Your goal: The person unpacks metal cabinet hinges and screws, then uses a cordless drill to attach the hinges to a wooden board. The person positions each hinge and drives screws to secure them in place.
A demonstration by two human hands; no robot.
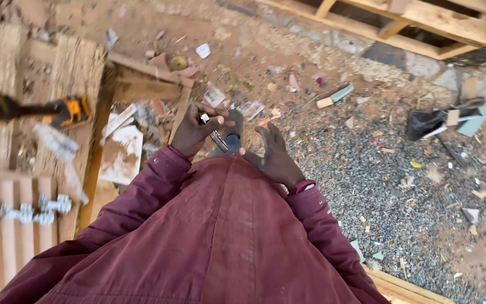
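Note:
I look down over my dark red jacket (220, 236). My left hand (195, 130) is closed around a small metal piece (216, 137), a thin silver bar that sticks out below the fingers. My right hand (274, 155) hovers just to its right, fingers spread, holding nothing. Both hands are in front of my chest, above the gravel ground (367, 169) and my shoe (233, 132).
An orange and black power tool (35, 110) lies on a wooden board at the left. Several silver metal fittings (35, 209) rest on a pallet (7, 225) at lower left. Scrap wood and paper litter the dirt. Another pallet (423, 22) stands at top right; a black bag (426, 121) lies right.

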